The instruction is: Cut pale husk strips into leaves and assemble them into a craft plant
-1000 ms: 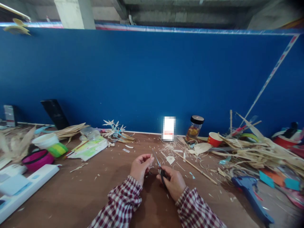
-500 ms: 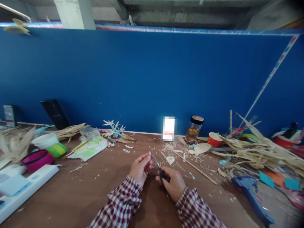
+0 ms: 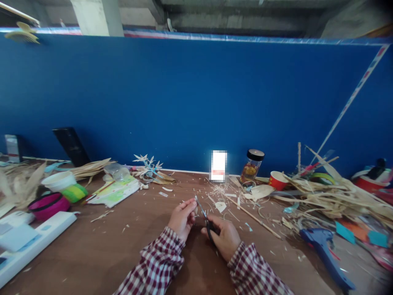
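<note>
My right hand (image 3: 225,237) is closed around the black handles of a pair of scissors (image 3: 203,212), whose blades point up and to the left. My left hand (image 3: 183,219) pinches a small pale piece (image 3: 195,198) between thumb and fingertips. The scissor tips lie right beside that piece; whether they touch it I cannot tell. Most of the piece is hidden by the fingers, and its kind does not show. Beyond the hands, pale clippings (image 3: 219,189) are scattered over the brown table (image 3: 123,254).
On the right are a blue glue gun (image 3: 327,256), a heap of dried husks (image 3: 325,192), a red paper cup (image 3: 278,180) and a lidded jar (image 3: 251,166). On the left are a white power strip (image 3: 37,248), a magenta bowl (image 3: 49,207) and a white cup (image 3: 59,181). A blue partition (image 3: 184,94) stands behind.
The scissor tips have shifted slightly left, closer to the pale piece and my left fingertips. Both hands otherwise stay nearly in place.
</note>
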`<state>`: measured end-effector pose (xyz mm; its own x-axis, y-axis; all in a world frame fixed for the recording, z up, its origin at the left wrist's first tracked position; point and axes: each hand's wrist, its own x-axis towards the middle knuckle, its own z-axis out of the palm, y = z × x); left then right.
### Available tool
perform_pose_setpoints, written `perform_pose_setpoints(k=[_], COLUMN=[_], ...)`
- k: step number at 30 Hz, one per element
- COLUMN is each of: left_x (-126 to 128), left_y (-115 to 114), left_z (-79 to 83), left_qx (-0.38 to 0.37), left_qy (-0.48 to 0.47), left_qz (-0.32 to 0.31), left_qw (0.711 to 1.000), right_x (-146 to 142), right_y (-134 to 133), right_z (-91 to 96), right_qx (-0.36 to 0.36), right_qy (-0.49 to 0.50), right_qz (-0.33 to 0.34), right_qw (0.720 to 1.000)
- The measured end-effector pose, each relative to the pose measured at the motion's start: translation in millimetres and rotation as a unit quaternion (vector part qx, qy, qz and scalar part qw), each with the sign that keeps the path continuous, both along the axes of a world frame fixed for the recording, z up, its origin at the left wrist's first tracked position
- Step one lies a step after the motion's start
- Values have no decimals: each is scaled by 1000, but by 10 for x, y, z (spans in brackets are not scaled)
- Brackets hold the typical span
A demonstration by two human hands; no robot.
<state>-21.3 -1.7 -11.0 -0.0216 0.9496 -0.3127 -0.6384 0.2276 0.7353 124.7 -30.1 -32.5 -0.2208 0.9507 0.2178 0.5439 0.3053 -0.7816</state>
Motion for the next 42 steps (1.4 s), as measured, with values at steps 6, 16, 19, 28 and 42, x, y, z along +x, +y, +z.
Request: perform_pose_setpoints(k=[6,16,19,28,42], left_x=[-1,0,-2,-4,-23], left_y=[-10,-7,-10,1,12], left_z=[5,9,8,13,-7], left_qx=[2,-2,1,-10,-20], left_qy=[-2,5,4,-3,12], left_qz=[-6,-11,-13,-9,9], left_qw=[1000,1000,1000,1000,1000], right_x=[2,5,9,8,-9], right_y=[8,23,27,13,59], right_z=[-42,-68,-81,-17,-147], right_qx=[-6,2,1,-8,-50], right_qy=[2,9,6,7,101], right_qz=[6,8,4,16,-2], right_qw=[1000,1000,1000,1000,994])
